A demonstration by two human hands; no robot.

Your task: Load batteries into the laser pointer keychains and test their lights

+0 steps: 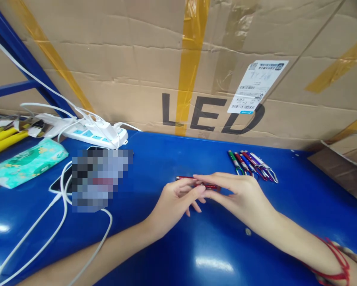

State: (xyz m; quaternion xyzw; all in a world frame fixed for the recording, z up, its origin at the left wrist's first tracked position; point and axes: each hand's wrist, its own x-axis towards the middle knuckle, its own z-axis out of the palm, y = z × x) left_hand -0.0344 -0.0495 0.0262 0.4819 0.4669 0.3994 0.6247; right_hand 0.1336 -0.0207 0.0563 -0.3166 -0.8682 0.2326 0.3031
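A slim red pen-like stick (186,178) lies level just above the blue table (172,246); both hands pinch it. My left hand (175,200) grips its left part with thumb and fingers closed. My right hand (236,192) covers its right end, fingers pressed along it. A row of several similar sticks (253,163) in green, red, blue and silver, with clips, lies on the table just beyond my right hand. A red string bracelet (333,262) is on my right wrist.
A large cardboard box marked LED (196,67) stands along the table's far edge. A white power strip (97,134) with cables lies at the back left, beside a green tissue pack (26,163). A blurred-out patch (99,176) and white cables (56,214) lie at left.
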